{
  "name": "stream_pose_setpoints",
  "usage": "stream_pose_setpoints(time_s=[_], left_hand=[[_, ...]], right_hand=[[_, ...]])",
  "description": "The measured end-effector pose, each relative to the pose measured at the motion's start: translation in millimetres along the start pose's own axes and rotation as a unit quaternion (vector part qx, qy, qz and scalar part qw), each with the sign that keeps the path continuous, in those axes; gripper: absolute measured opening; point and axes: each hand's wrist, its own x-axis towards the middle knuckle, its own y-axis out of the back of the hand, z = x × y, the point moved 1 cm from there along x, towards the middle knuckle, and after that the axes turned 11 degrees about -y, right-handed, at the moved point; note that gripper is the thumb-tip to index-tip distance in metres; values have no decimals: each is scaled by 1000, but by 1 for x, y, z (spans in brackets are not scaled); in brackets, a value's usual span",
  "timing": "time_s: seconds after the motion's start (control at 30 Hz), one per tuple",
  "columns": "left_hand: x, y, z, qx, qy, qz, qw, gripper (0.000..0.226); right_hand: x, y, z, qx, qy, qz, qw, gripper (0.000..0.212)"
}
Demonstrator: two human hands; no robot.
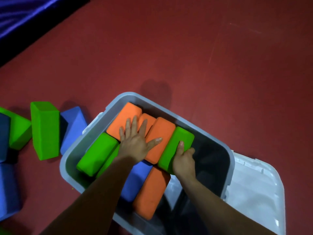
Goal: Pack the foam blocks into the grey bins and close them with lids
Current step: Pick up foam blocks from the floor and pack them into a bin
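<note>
Blocks [162,131] beneath hands [135,143], in bin [186,124]

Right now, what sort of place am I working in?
Probably an indoor play or activity room, with the work done at floor level: a bare red floor, big loose foam blocks lying on it, a grey bin standing on it, and shiny purple fabric at the edge.

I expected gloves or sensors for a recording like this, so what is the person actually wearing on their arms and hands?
Nothing visible: the left hand and right hand are bare, with no gloves, rings, watch or markers, and both forearms show no sleeves.
</note>
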Motion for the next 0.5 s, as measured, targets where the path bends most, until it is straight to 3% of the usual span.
stream_pose_setpoints(time_s=[0.13, 0.3, 0.4, 0.5], left_hand=[[8, -11, -11, 5, 11, -16, 1000, 111], [20, -35, -23, 115, 22, 42, 992, 113], [25, -38, -29, 154, 21, 27, 987, 114], [26, -36, -32, 149, 15, -6, 989, 115]], right_hand=[[18, -20, 11, -22, -11, -21, 999, 107], [38, -43, 19, -42, 14, 8, 999, 98], [42, -51, 20, -24, 24, 23, 999, 91], [39, -50, 16, -19, -1, 9, 1000, 99]])
